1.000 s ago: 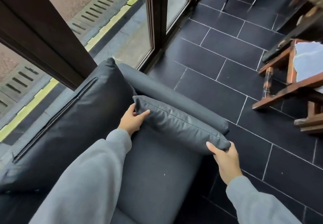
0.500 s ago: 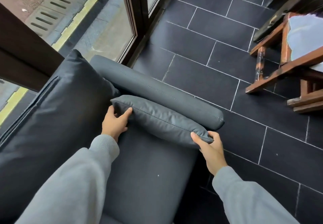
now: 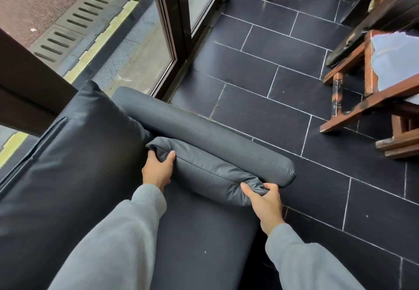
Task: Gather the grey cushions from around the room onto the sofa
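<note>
A small grey cushion (image 3: 204, 172) lies on the dark sofa's seat (image 3: 199, 244), pressed against the padded armrest (image 3: 204, 133). My left hand (image 3: 157, 170) grips its far corner, thumb on top. At the near corner my right hand (image 3: 264, 201) pinches the bunched fabric. A large back cushion (image 3: 68, 165) leans against the sofa back to the left. Grey sleeves cover both my arms.
Dark tiled floor (image 3: 272, 99) stretches right of the sofa. A wooden chair (image 3: 374, 99) with a pale seat pad stands at the right edge. Glass doors with dark frames (image 3: 179, 29) run behind the sofa, pavement outside.
Both hands have lowered the cushion from above the armrest down onto the seat, tucking it against the armrest. Its ends now crumple under my grip.
</note>
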